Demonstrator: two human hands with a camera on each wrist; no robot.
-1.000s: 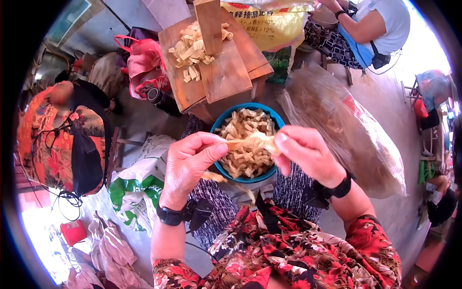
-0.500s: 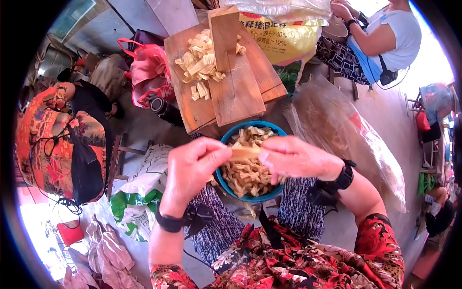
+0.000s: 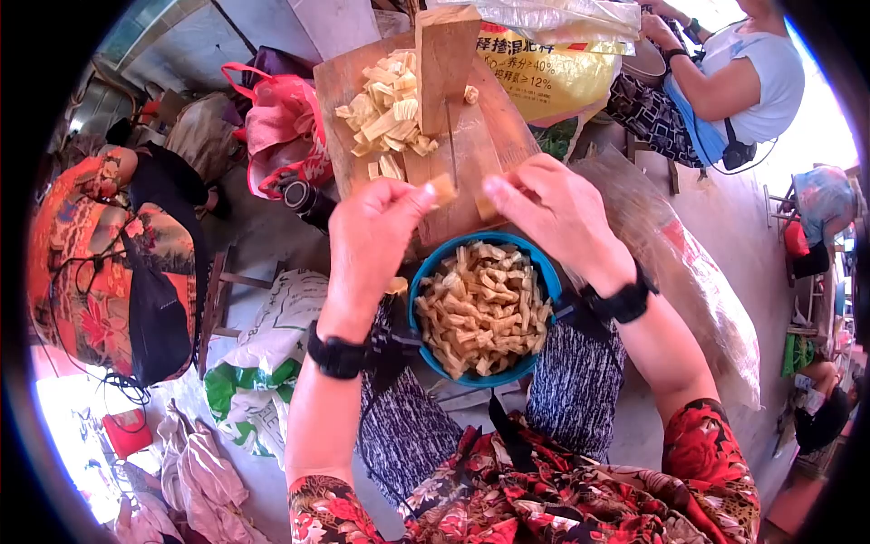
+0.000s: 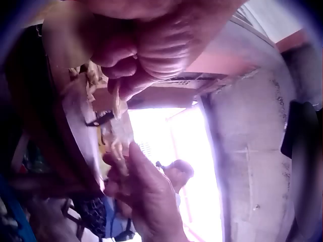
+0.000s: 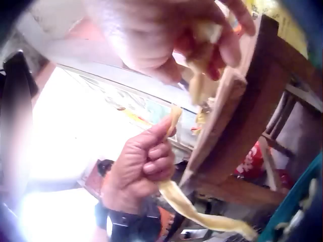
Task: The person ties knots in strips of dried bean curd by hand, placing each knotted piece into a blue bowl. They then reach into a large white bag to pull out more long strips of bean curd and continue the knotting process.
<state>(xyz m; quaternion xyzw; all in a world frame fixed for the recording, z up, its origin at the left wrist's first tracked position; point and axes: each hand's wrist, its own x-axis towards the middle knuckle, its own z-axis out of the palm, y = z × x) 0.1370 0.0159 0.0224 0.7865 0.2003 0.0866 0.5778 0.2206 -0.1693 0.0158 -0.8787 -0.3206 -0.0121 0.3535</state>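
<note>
My left hand (image 3: pixel 370 245) pinches a pale yellow strip (image 3: pixel 442 189) between thumb and forefinger. In the right wrist view the strip's long tail (image 5: pixel 194 214) hangs below that hand. A short gap away, my right hand (image 3: pixel 566 222) holds a pale yellow piece (image 5: pixel 197 80) at its fingertips. Both hands are over the near edge of a wooden board (image 3: pixel 485 150). Directly below stands a blue basin (image 3: pixel 550 272), filled with short folded yellow pieces (image 3: pixel 485 308). More pieces (image 3: pixel 385 109) are heaped on the board, left of an upright wooden block (image 3: pixel 444 68).
A clear plastic sack (image 3: pixel 680 263) lies on the floor to the right, and a white-green sack (image 3: pixel 263 363) to the left. Beyond the board are a yellow printed bag (image 3: pixel 535 72) and a pink bag (image 3: pixel 281 127). Another person (image 3: pixel 725 86) sits at the upper right.
Earlier both hands gripped one strip over the basin. They have since moved forward to the board and apart, each with a piece at its fingertips, and the basin's contents are uncovered.
</note>
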